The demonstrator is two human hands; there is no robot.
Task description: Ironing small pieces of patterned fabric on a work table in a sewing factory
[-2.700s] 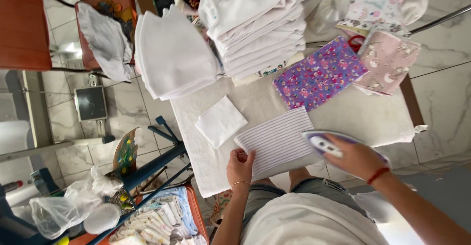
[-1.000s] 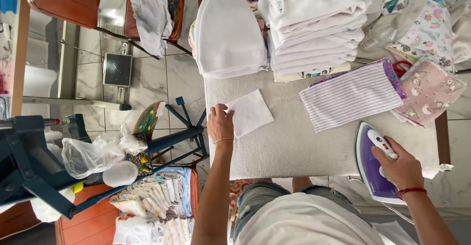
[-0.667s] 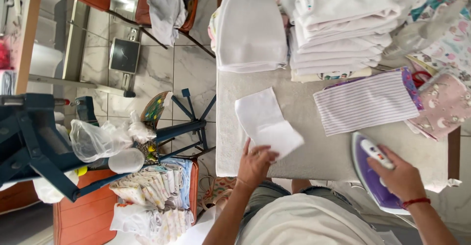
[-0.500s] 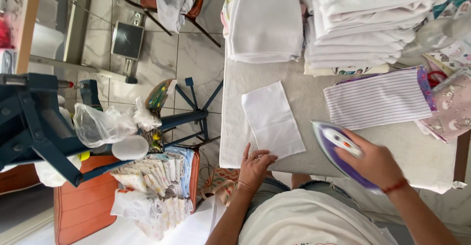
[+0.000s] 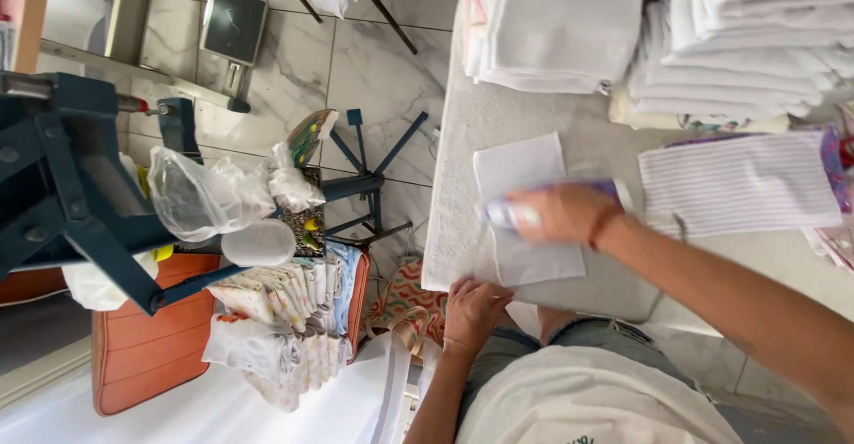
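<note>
White cloth (image 5: 525,222) under iron (image 5: 534,208) in right hand (image 5: 560,213).

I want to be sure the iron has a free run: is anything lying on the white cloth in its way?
Nothing visible does. The right hand holds the iron on the white cloth, which lies bare. The left hand presses the cloth's near edge, beside the iron. The striped cloth and the folded stacks lie apart from it.

Head view, steeply down, close
</note>
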